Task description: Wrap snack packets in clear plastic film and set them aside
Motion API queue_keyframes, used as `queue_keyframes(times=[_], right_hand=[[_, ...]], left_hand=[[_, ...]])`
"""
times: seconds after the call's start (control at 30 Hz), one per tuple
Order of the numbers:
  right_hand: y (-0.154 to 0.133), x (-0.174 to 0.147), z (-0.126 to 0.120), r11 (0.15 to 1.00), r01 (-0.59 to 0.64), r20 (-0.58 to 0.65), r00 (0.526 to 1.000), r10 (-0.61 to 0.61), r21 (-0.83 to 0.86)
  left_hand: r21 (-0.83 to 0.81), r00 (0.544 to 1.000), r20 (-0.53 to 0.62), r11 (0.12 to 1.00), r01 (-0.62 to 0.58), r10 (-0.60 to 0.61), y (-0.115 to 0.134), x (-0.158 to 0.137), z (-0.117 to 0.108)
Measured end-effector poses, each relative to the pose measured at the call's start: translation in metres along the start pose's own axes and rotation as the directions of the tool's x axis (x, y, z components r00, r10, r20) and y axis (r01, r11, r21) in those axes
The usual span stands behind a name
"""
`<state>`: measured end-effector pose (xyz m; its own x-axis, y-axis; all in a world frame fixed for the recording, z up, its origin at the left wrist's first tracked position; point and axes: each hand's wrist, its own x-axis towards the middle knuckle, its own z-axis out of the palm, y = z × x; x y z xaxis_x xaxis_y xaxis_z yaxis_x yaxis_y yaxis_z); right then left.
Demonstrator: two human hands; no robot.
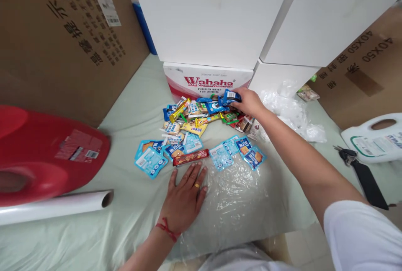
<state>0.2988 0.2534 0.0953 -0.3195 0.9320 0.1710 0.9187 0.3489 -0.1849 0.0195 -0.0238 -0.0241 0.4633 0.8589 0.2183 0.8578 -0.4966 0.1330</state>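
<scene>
My right hand (pixel 249 101) reaches to the right side of a pile of wrapped snacks, its fingers closed on a dark blue snack packet (pixel 230 96). My left hand (pixel 184 197) lies flat, palm down and fingers spread, on the cloth and the edge of a clear plastic bag (pixel 241 191). Just beyond its fingertips is a red snack bar (pixel 190 157). Light blue snack packets (pixel 151 162) lie to the left of the bar, and more blue packets (pixel 221 156) lie to its right on the plastic. A yellow snack packet (pixel 194 127) rests at the pile's front.
A Wahaha carton (pixel 207 79) stands behind the pile with white boxes (pixel 210 15) above. Crumpled clear plastic (pixel 289 112) lies at right, near a white jug (pixel 377 137) and keys (pixel 347 156). At left are a red jug (pixel 50 153), a white tube (pixel 56 207) and a cardboard box (pixel 63 45).
</scene>
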Motion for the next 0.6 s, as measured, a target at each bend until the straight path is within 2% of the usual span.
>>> queue_keyframes(times=[0.13,0.27,0.5,0.6], right_hand=[[0.003,0.046,0.004,0.99,0.134,0.205,0.971,-0.122,-0.045],[0.007,0.054,0.005,0.972,0.228,0.319,0.926,-0.201,-0.049],[0.012,0.038,0.008,0.984,0.169,0.279,0.949,-0.146,-0.061],[0.007,0.023,0.004,0.993,0.118,0.177,0.978,-0.11,-0.031]], left_hand=[[0.0,1.0,-0.015,1.0,0.002,-0.002,0.0,0.0,0.0],[-0.026,0.999,-0.033,1.0,0.009,-0.01,0.0,0.0,0.0],[-0.053,0.999,0.012,0.998,0.043,-0.042,0.003,0.001,-0.003],[-0.087,0.996,0.049,0.993,0.083,-0.079,0.005,0.002,-0.005]])
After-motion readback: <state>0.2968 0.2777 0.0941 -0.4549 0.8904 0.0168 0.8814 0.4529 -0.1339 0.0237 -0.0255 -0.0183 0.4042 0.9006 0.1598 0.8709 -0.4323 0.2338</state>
